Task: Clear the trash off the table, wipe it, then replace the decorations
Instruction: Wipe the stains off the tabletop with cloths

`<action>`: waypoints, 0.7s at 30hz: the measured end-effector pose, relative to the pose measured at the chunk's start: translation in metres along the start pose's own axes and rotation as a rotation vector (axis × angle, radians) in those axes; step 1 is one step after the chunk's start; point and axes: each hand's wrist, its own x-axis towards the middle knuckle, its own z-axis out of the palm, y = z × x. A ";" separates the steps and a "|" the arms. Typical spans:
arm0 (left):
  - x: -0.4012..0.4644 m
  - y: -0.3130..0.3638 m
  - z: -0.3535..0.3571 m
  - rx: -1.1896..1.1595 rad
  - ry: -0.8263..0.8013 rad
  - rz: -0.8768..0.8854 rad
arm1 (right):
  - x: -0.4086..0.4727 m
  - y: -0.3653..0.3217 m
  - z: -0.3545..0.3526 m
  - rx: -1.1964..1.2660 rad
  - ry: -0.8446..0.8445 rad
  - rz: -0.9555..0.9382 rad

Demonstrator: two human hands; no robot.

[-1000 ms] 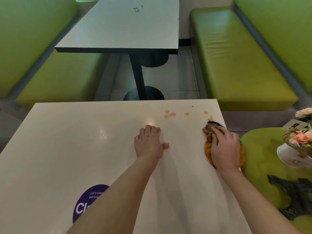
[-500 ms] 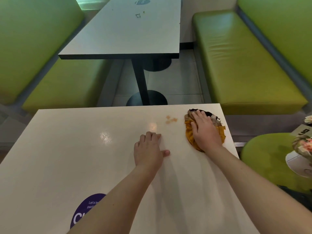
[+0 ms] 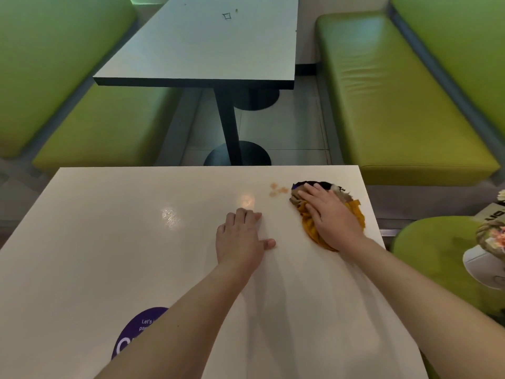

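- Head view: right hand lies flat, fingers straight, pressing the orange cloth beneath it.
- Left hand rests spread on the counter, well apart.
- Orange crumbs sit just beyond the cloth's left edge.

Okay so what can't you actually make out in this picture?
Head view only:
- Purple sticker on the table: the left forearm covers its wording.
- Cloth: the right hand hides its middle.
- Flower pot: cut off by the right edge.
- Orange spots: too small to tell crumbs from stain.
- Left hand: the palm's contact is hidden.
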 end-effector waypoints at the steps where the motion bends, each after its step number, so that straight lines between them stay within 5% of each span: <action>1: 0.000 0.000 0.000 -0.003 0.000 0.002 | 0.001 0.008 -0.003 -0.022 -0.013 -0.001; 7: 0.000 0.000 0.000 -0.004 -0.001 -0.005 | 0.027 0.007 -0.006 -0.027 0.104 0.362; 13: 0.000 -0.001 0.002 -0.006 0.007 -0.003 | -0.029 -0.023 0.006 -0.018 0.075 0.084; 21: 0.000 -0.002 0.001 -0.020 0.009 -0.007 | -0.023 0.011 -0.017 -0.020 0.134 0.395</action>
